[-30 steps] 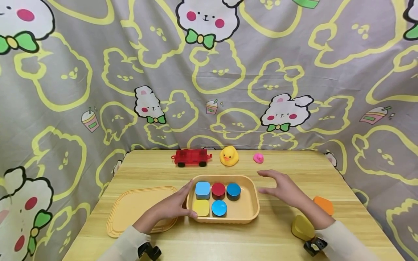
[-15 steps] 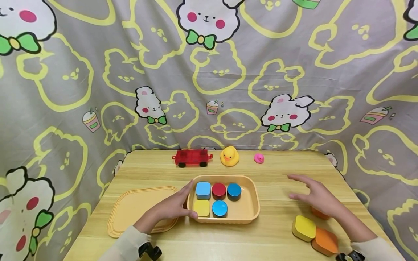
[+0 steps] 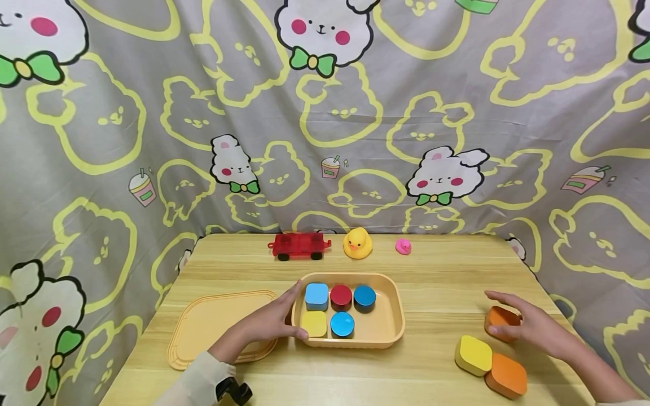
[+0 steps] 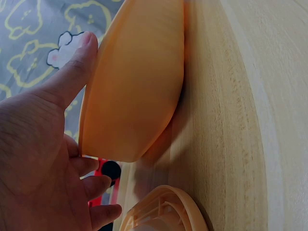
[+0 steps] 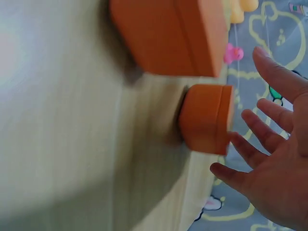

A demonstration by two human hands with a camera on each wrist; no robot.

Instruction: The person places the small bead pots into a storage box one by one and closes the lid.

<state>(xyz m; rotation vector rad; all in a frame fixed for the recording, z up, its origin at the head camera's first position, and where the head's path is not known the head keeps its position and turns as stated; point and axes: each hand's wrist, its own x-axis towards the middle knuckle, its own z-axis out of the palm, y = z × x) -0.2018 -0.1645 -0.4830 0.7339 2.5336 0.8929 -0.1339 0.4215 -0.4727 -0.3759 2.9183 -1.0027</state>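
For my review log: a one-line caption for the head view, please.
Left hand steadies the tray of five blocks while right hand reaches over an orange block.

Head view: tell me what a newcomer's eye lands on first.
The yellow tray at the table's middle, holding five coloured blocks, with the left hand against its left wall. To the right, the right hand reaches over an orange block, fingers spread.
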